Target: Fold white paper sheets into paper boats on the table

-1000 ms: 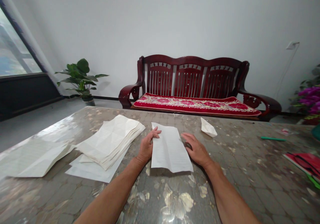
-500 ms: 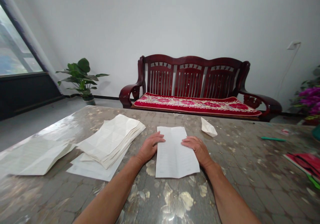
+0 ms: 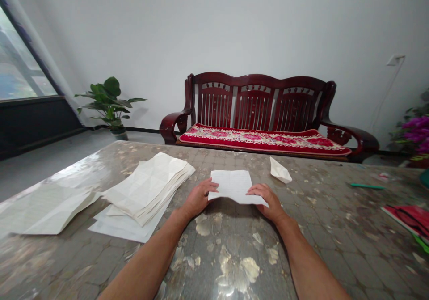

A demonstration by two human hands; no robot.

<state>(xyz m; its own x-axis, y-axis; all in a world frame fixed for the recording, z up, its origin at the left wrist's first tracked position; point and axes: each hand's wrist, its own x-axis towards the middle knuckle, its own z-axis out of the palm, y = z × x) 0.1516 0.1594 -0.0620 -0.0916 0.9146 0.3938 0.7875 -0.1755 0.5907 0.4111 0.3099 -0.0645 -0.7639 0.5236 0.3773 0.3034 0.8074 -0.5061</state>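
A creased white sheet of paper (image 3: 232, 184) is in front of me on the table, its near edge curled up off the surface. At its left side, my left hand (image 3: 202, 194) grips the paper, fingers on top and thumb hidden. Its right side is pinched by my right hand (image 3: 267, 199), again with the fingers over the edge. Beyond my right hand lies a small folded paper piece (image 3: 280, 170). To the left of my left hand sits a stack of creased papers (image 3: 150, 183).
Another folded sheet (image 3: 50, 208) lies at the table's left. On the right are a green pen (image 3: 367, 186) and a red item (image 3: 407, 219) with a dark strap-like part. A wooden bench (image 3: 258, 99) with a red patterned cover stands behind the patterned table (image 3: 234, 264).
The near half of the sheet has been raised and bent away from me, so its lower part no longer lies flat. Both hands have shifted slightly along its sides.
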